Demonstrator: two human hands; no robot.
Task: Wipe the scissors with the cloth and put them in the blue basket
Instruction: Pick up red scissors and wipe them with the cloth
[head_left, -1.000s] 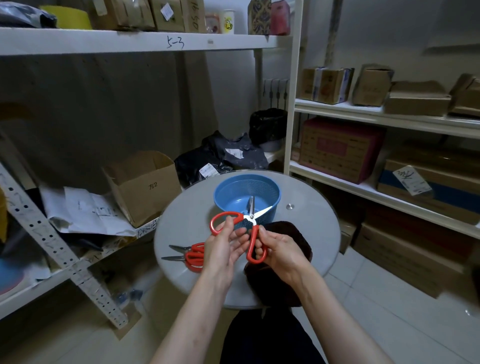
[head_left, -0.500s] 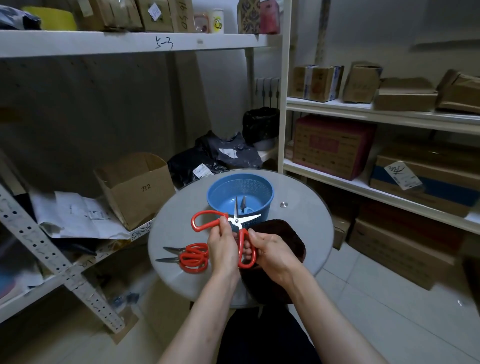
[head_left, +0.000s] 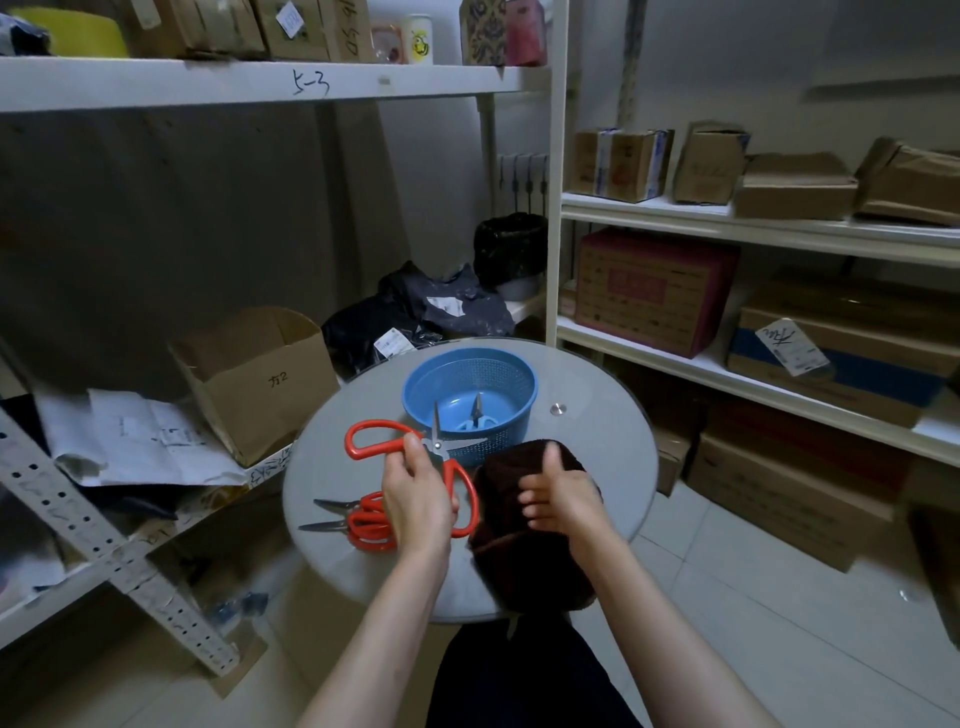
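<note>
My left hand (head_left: 415, 493) grips red-handled scissors (head_left: 371, 439) near the pivot, blades spread wide just in front of the blue basket (head_left: 470, 387). My right hand (head_left: 558, 493) is off the scissors; it hovers over the dark brown cloth (head_left: 524, 566) with thumb up and fingers loosely bent, holding nothing. Another pair of red scissors (head_left: 358, 522) lies on the round glass table (head_left: 597, 452) to the left. A small pair of scissors (head_left: 475, 415) lies inside the basket.
An open cardboard box (head_left: 254, 374) and papers sit on the low left shelf. Black bags (head_left: 421, 317) lie behind the table. Shelves with boxes (head_left: 654, 291) stand to the right. A metal stud (head_left: 558, 409) sits on the glass.
My right hand has let go of the scissor handle and moved right over the cloth. My left hand now holds the open scissors alone.
</note>
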